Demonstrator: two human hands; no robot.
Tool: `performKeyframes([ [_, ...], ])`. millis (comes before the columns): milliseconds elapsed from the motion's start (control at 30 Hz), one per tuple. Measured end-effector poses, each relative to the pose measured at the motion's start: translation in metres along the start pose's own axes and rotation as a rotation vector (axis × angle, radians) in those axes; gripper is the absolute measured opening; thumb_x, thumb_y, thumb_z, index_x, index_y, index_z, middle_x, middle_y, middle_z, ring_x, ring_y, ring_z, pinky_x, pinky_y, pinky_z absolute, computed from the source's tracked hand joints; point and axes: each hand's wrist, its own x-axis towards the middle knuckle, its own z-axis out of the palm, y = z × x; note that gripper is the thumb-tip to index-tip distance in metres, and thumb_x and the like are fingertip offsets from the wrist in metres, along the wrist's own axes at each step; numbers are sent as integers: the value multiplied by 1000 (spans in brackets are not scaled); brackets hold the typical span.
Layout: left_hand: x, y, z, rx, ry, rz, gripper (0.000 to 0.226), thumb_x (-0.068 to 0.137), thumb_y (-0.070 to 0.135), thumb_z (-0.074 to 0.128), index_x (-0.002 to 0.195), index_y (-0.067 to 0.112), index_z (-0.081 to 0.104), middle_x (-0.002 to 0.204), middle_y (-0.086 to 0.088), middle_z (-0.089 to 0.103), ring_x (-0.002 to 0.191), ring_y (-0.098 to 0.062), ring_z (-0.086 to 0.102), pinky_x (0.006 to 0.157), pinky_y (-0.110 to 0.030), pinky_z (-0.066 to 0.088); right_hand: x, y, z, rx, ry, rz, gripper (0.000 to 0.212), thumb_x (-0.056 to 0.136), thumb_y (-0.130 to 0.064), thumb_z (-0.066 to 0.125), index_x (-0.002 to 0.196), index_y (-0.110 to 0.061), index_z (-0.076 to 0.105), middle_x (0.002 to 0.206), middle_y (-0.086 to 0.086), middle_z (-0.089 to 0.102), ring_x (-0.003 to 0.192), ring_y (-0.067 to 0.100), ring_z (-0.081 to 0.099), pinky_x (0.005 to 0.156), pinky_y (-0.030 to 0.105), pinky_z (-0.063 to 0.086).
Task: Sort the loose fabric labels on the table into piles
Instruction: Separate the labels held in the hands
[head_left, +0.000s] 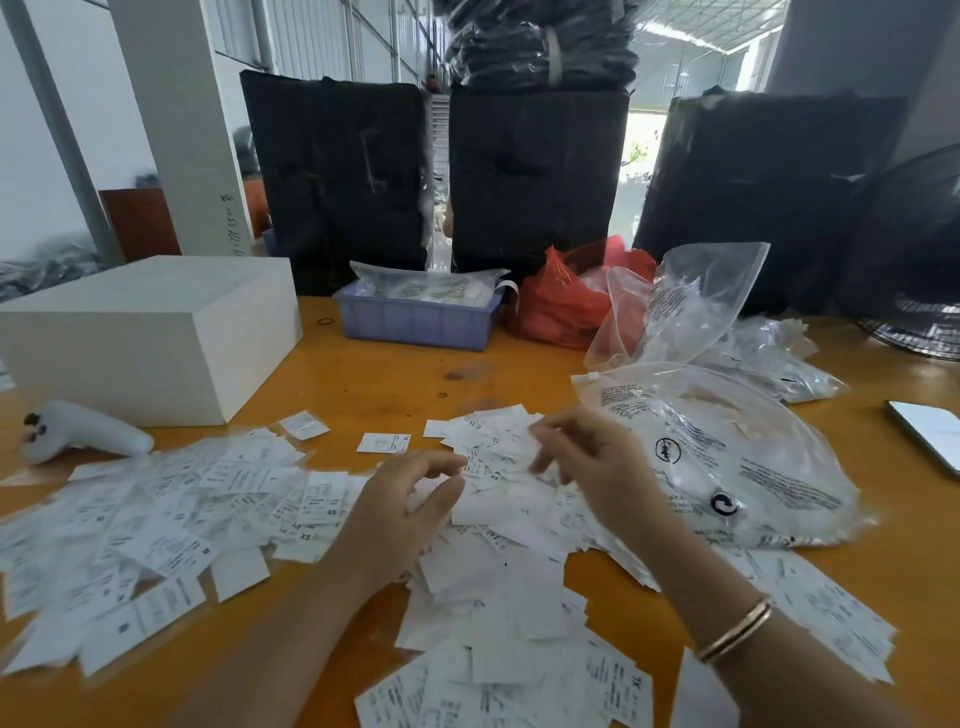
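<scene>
Loose white fabric labels with black print cover the near half of the orange table. One broad heap of labels lies to the left, and another heap runs from the centre toward me. My left hand hovers over the centre heap with thumb and fingers curled round a few labels. My right hand, with a bangle on its wrist, is just to the right. Its fingers curl down and pinch a label at the top of a small pile; motion blur hides the fingertips. A single label lies apart.
A white box and a white controller sit at the left. A blue tray with bagged labels, a red bag and clear plastic bags stand behind and right. A phone lies at the far right. Black bundles line the back.
</scene>
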Motion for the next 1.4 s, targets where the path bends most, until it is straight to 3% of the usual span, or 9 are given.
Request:
performKeyframes([
  [133, -2, 3, 0, -45, -85, -20, 33, 76, 69, 48, 101, 49, 55, 103, 30, 56, 103, 13, 47, 78, -5, 36, -7, 2, 33, 52, -163, 13, 13, 91, -21, 60, 82, -31, 62, 65, -13, 69, 53, -1, 54, 55, 13, 45],
  [300, 3, 1, 3, -151, 37, -78, 8, 83, 25, 69, 79, 25, 62, 86, 15, 65, 82, 1, 59, 69, -10, 45, -12, 11, 45, 69, -180, 71, 17, 91, -20, 60, 83, -35, 64, 68, -11, 70, 59, -1, 56, 57, 14, 44],
  [400, 4, 3, 1, -335, 118, -135, 11, 85, 12, 67, 79, 15, 58, 81, 2, 71, 77, -4, 66, 67, -11, 50, -12, 18, 46, -152, -136, 39, 16, 93, -26, 55, 101, -38, 61, 86, -14, 67, 74, -5, 53, 66, 11, 39],
  [500, 5, 3, -1, -373, 197, -184, 11, 86, 10, 65, 83, 20, 60, 77, 10, 71, 70, -3, 63, 60, -9, 47, -16, 26, 46, -545, -201, -82, 30, 91, -37, 53, 121, -31, 59, 109, -15, 60, 105, 7, 48, 93, 25, 32],
  [600, 6, 2, -1, -393, 234, -213, 13, 86, 14, 67, 83, 26, 63, 67, 5, 60, 61, 4, 55, 53, -7, 43, -20, 30, 50, -726, -269, -177, 37, 90, -45, 49, 124, -33, 57, 119, -13, 56, 113, 12, 44, 93, 27, 23],
  [867, 8, 0, -1, -430, 195, -254, 20, 87, 23, 64, 71, 33, 70, 62, 9, 58, 58, 1, 53, 56, -11, 45, -20, 26, 49, -612, -151, -165, 20, 91, -38, 52, 98, -31, 70, 100, -17, 67, 101, 6, 53, 88, 28, 30],
  [1133, 7, 1, -1, -441, 220, -232, 20, 90, 19, 60, 71, 23, 64, 56, 12, 57, 56, 1, 54, 55, -9, 46, -22, 23, 48, -581, -161, -242, 24, 91, -27, 53, 109, -25, 69, 99, -10, 67, 96, 12, 59, 93, 28, 35],
  [1267, 8, 1, 0, -438, 206, -235, 8, 84, 18, 68, 78, 17, 63, 62, 13, 64, 59, 2, 58, 58, -10, 48, -22, 18, 49, -519, -106, -267, 26, 93, -14, 52, 112, -22, 67, 95, -5, 70, 84, 16, 64, 81, 27, 41],
  [1400, 8, 2, 0, -440, 155, -248, 17, 78, 28, 71, 77, 15, 61, 56, 12, 60, 55, 1, 56, 56, -8, 46, -22, 20, 46, -321, 74, -153, 24, 90, -4, 53, 98, -22, 67, 82, -20, 58, 72, 3, 56, 65, 17, 44],
])
